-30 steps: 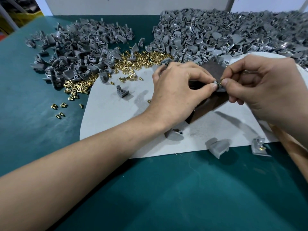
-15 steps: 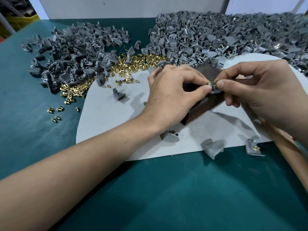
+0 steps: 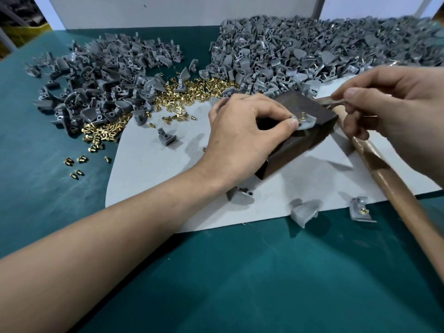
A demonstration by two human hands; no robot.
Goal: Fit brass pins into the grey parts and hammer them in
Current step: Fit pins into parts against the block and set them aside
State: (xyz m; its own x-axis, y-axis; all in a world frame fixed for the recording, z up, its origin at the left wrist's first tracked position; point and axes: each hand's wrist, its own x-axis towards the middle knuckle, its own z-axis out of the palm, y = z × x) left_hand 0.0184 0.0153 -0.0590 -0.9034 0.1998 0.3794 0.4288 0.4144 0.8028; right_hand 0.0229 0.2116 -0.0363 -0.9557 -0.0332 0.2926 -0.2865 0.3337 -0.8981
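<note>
Thumb and forefinger of the left hand (image 3: 240,131) pinch a grey part (image 3: 307,123) lying on top of the dark block (image 3: 310,106), toward its right end, with one brass pin (image 3: 302,115) standing up out of the part. The right hand (image 3: 396,102), just right of the block, has its fingers curled round the hammer (image 3: 389,186) close to its metal head (the wooden handle slants away to the near right). Behind the block lie heaps of grey parts (image 3: 288,51), and left of it loose brass pins (image 3: 192,92). Under the block is a pale sheet (image 3: 168,188) on the green table (image 3: 240,272); three more grey pieces (image 3: 305,212) sit nearer than the block, along the sheet's edge
</note>
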